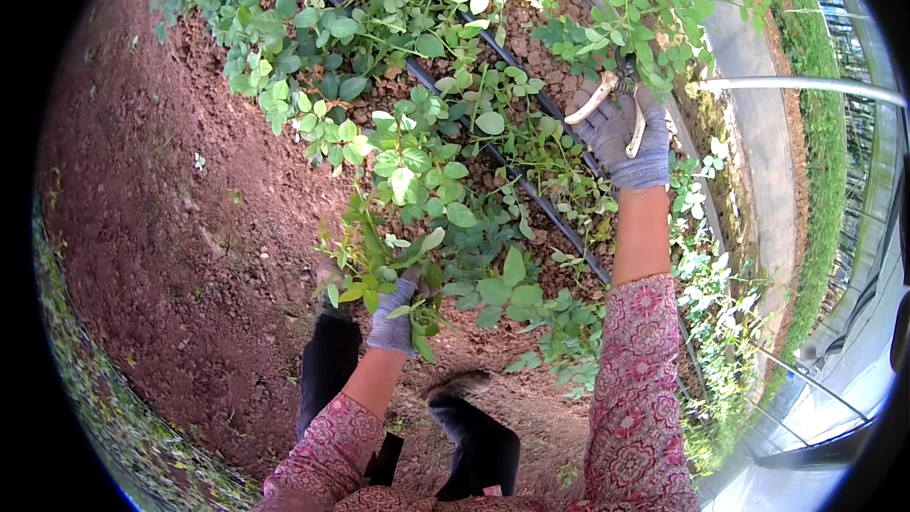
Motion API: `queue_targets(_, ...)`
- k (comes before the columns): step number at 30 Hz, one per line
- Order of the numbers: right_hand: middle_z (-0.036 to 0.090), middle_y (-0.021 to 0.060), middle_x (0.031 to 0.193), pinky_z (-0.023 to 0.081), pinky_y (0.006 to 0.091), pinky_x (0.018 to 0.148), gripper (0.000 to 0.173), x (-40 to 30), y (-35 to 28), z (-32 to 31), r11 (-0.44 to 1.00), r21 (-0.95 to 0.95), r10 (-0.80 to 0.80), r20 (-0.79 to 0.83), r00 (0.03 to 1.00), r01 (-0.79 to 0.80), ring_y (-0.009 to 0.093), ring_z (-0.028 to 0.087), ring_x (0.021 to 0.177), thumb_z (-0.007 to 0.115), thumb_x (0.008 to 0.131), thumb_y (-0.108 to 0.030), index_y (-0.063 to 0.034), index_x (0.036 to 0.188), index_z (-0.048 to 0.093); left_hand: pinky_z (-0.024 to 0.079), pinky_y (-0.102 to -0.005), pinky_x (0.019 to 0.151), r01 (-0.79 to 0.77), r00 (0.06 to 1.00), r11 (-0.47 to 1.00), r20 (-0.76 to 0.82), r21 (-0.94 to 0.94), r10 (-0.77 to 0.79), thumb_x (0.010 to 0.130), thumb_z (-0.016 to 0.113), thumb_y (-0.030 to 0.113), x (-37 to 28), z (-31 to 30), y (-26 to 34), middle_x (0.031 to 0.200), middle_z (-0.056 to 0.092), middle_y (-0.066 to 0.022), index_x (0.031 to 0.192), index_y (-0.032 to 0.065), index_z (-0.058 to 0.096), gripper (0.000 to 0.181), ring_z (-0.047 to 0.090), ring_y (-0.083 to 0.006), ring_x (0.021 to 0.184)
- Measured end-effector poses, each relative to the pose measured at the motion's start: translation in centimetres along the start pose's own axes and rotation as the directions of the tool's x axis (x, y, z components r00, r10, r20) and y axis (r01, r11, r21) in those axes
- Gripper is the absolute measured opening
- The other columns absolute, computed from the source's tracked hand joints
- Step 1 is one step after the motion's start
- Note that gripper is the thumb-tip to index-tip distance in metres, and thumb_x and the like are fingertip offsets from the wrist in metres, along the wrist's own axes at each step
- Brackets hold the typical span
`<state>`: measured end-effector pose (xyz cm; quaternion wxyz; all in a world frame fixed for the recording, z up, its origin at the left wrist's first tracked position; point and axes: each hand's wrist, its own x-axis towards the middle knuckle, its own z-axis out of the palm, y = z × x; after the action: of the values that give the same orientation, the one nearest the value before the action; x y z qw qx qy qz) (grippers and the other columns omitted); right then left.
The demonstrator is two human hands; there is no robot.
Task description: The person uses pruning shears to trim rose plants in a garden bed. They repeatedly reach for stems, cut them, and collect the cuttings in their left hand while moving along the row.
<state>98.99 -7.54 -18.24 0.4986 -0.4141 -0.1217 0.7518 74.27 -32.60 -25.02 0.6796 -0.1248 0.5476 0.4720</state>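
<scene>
My right hand (624,134), in a grey-blue knitted glove, reaches forward and grips pruning shears (594,101) with pale handles. The handles stand apart, and the blades are partly hidden by a leafy shoot (650,39). My left hand (395,309), gloved the same way, is low and close to my legs. It holds a bunch of leafy green stems (370,249); foliage covers most of its fingers. Between both hands spreads a row of low leafy plants, apparently roses (426,163).
Two black irrigation pipes (537,195) run slantwise through the plant row. Reddish bare soil (178,227) lies on the left. To the right are a concrete path (757,85), a grass strip (817,121) and a metal tube (803,83) jutting inward. My dark-clad legs (473,434) are below.
</scene>
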Motion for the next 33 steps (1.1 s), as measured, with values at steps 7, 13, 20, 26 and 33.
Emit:
queue_targets(7, 0.041, 0.0243, 0.12, 0.031, 0.0588, 0.096, 0.057, 4.1, 0.4, 0.5, 0.967, 0.216, -0.134, -0.023, 0.991, 0.135, 0.038, 0.041, 0.112, 0.048, 0.083, -0.042, 0.0023, 0.119, 0.039, 0.052, -0.0319, 0.056, -0.009, 1.0, 1.0, -0.019, -0.012, 0.009, 0.083, 0.061, 0.011, 0.1, -0.3, -0.1, 0.059, 0.054, -0.0028, 0.078, 0.0041, 0.057, 0.009, 0.052, -0.0141, 0.051)
queue_targets(13, 0.055, 0.0115, 0.086, 0.045, 0.037, 0.07, 0.041, 4.8, 0.1, -3.5, 0.945, 0.324, -0.11, 0.445, 0.889, -0.045, 0.023, 0.054, 0.075, 0.048, 0.086, -0.038, -0.0017, 0.105, 0.05, 0.052, -0.0322, 0.057, -0.019, 0.999, 1.0, 0.051, 0.014, 0.018, 0.083, 0.06, 0.011, 0.7, -0.1, -0.8, 0.059, 0.054, -0.0029, 0.078, 0.0045, 0.056, 0.009, 0.052, -0.0155, 0.052)
queue_targets(20, 0.059, 0.0085, 0.083, 0.046, 0.0282, 0.062, 0.049, -7.1, 4.1, -3.6, 0.322, -0.938, -0.046, -0.148, 0.988, -0.126, 0.013, 0.055, 0.069, 0.067, 0.076, -0.028, -0.0059, 0.116, 0.05, 0.051, -0.0322, 0.058, -0.053, 0.999, 0.998, -0.008, -0.025, 0.053, 0.083, 0.061, 0.012, 0.0, -0.6, -0.4, 0.06, 0.053, -0.0028, 0.079, 0.0045, 0.056, 0.01, 0.053, -0.0148, 0.055)
queue_targets(26, 0.058, 0.0186, 0.097, 0.049, 0.0422, 0.076, 0.048, -5.8, 2.8, -5.0, 0.942, -0.322, 0.036, -0.19, 0.981, -0.097, 0.028, 0.059, 0.085, 0.059, 0.082, -0.031, 0.0001, 0.116, 0.044, 0.049, -0.03, 0.055, -0.051, 0.999, 0.998, -0.019, -0.02, 0.051, 0.081, 0.063, 0.014, -0.1, -0.1, -0.8, 0.06, 0.053, -0.0025, 0.08, 0.0043, 0.056, 0.012, 0.052, -0.0142, 0.054)
queue_targets(33, 0.051, 0.0243, 0.108, 0.045, 0.0544, 0.083, 0.053, -0.5, 2.0, -0.3, 1.0, -0.007, -0.008, 0.021, 1.0, 0.009, 0.037, 0.053, 0.097, 0.054, 0.084, -0.04, 0.0012, 0.115, 0.042, 0.049, -0.0304, 0.056, -0.034, 0.999, 0.999, -0.023, 0.005, 0.034, 0.081, 0.063, 0.014, 0.2, 0.0, -0.3, 0.06, 0.053, -0.0029, 0.082, 0.0036, 0.057, 0.012, 0.051, -0.0139, 0.053)
